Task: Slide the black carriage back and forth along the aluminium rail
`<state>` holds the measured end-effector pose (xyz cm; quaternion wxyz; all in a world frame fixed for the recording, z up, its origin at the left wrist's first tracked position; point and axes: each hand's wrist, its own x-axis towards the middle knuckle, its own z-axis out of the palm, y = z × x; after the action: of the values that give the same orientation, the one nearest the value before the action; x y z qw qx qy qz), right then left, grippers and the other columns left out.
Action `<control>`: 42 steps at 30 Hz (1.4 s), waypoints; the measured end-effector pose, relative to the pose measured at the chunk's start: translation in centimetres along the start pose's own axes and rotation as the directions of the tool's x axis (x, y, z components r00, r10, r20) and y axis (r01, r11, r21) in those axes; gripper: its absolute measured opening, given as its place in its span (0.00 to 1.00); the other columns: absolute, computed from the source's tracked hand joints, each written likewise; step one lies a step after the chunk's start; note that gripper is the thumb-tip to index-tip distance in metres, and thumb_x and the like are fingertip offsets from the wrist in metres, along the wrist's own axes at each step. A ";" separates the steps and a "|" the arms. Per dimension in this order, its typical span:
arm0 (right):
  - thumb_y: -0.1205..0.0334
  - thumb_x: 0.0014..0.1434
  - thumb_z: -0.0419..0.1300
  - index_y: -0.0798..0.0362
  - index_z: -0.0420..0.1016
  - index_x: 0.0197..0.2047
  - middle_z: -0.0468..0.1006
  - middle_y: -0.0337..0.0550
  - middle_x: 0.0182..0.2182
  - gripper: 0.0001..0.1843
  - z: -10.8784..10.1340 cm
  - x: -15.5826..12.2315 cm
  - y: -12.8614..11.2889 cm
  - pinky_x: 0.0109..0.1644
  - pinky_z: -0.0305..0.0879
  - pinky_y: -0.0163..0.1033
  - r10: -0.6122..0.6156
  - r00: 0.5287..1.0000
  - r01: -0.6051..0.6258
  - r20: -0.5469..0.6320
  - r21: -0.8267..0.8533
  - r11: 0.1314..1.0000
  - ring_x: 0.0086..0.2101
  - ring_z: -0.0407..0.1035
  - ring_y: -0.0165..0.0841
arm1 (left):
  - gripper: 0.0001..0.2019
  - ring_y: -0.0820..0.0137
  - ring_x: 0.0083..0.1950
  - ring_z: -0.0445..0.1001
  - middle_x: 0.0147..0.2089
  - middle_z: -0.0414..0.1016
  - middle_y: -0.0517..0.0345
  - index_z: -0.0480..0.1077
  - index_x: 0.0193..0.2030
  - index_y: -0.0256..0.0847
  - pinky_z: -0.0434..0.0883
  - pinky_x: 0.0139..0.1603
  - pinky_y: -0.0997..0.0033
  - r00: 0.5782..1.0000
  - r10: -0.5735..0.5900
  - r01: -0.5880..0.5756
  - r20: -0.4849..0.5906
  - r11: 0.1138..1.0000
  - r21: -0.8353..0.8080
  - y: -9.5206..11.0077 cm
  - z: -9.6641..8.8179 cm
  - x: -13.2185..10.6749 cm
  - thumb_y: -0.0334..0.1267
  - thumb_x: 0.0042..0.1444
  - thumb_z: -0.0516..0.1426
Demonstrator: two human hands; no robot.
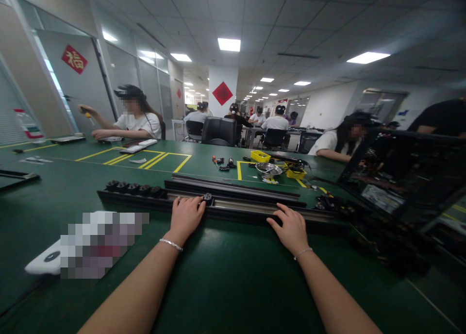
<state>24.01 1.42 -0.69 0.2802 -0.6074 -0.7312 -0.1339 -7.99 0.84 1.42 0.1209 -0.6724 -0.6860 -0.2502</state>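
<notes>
Black rail (240,216): lying crosswise on green table (233,285) | Left hand (187,212): fingertips at 1 round-topped black part (208,196) mid-rail, cannot tell if pinching | Right hand (293,227): thumb and fingers spread, at rail's right half | Judged partway: about 5 dark blocks (133,188) lined up at rail's left end; left to settle, mid-rail part, apart from row

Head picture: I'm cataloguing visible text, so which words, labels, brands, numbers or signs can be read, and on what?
"福": on the red diamond sign on the grey door.
Too blurred to read: the pillar diamond's marking.
Too small to read: the bottle label.
Too small to read: any marking on the farther red diamond.
No brand or number is legible.
</notes>
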 end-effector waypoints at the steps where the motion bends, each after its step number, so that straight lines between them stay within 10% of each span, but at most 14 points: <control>1: 0.47 0.56 0.52 0.48 0.74 0.36 0.70 0.45 0.52 0.16 0.0 0.0 0.0 0.54 0.52 0.51 0.000 1.000 0.000 0.002 0.000 1.000 0.50 0.62 0.41 | 0.19 0.62 0.48 0.71 0.45 0.78 0.55 0.72 0.46 0.46 0.53 0.58 0.57 1.000 -0.001 0.001 0.002 1.000 0.000 0.0 0.0 0.0 0.46 0.60 0.43; 42: 0.47 0.55 0.53 0.48 0.75 0.35 0.70 0.44 0.52 0.16 -0.1 -0.1 -0.1 0.53 0.53 0.50 0.001 1.000 -0.001 -0.002 -0.012 1.000 0.49 0.63 0.41 | 0.20 0.61 0.49 0.70 0.44 0.77 0.57 0.71 0.49 0.51 0.49 0.60 0.46 0.993 0.099 -0.096 0.070 0.995 -0.039 0.1 -0.2 0.0 0.48 0.62 0.42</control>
<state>23.94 1.27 -0.60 0.2773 -0.6093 -0.7298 -0.1386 -7.89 0.70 1.64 0.0962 -0.7158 -0.6515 -0.2320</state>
